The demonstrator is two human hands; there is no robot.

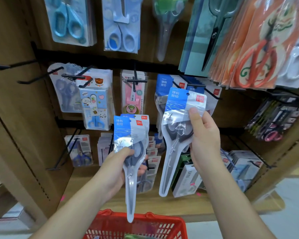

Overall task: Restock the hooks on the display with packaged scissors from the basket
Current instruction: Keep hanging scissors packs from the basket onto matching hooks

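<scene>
My right hand (204,138) grips one blue-and-white packaged scissors (178,118) by its middle, the hang hole up near a black hook (212,94) that carries several matching packs (164,87). My left hand (123,163) holds two more of the same packs (130,133) stacked together, blades pointing down over the red basket (145,226). The basket sits at the bottom edge, its contents mostly hidden.
The brown display board holds rows of black hooks with other scissors: children's blue ones (95,104), a pink pack (134,95), orange packs (252,49) at upper right. Two bare hooks (33,78) stick out at left. Lower hooks carry more packs (242,164).
</scene>
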